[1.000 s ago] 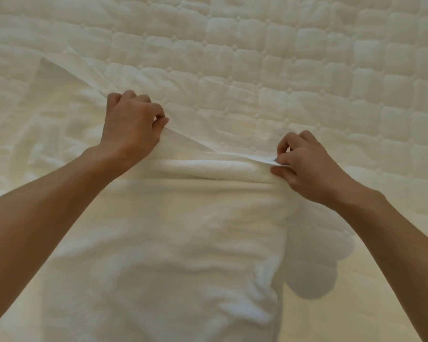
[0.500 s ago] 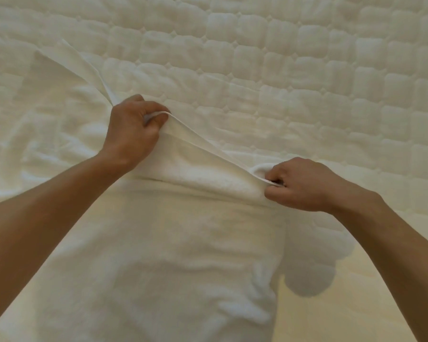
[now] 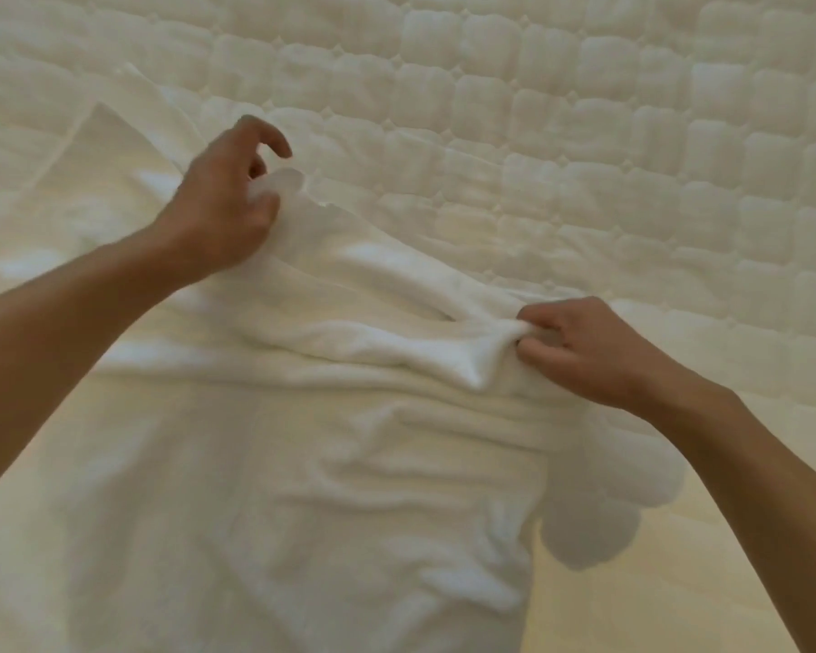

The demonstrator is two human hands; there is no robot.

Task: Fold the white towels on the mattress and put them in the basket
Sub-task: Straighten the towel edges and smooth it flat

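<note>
towel: white towel lies rumpled on the quilted mattress, near part flat toward the person, far edge gathered up between the two hands.
left hand: left hand pinches the far left corner between thumb and curled fingers; index finger sticks out, off the cloth.
right hand: right hand is curled tight, pinching a bunched far right corner.
just changed: the far edge has gone slack and now lies in soft rolls between the hands.
vs earlier: half a second ago that edge ran as one taut raised line from hand to hand, and the left index was wrapped round it (now lifted clear). Right hand sits in much the same spot.
meaning: looks like the first fold is being brought toward the near edge, but the slack will need pulling out or the fold lands crooked.
progress: early, nothing folded flat yet.
basket: not in view.
extra: flat white layer at upper left; cannot tell whether it is the same towel.
</note>
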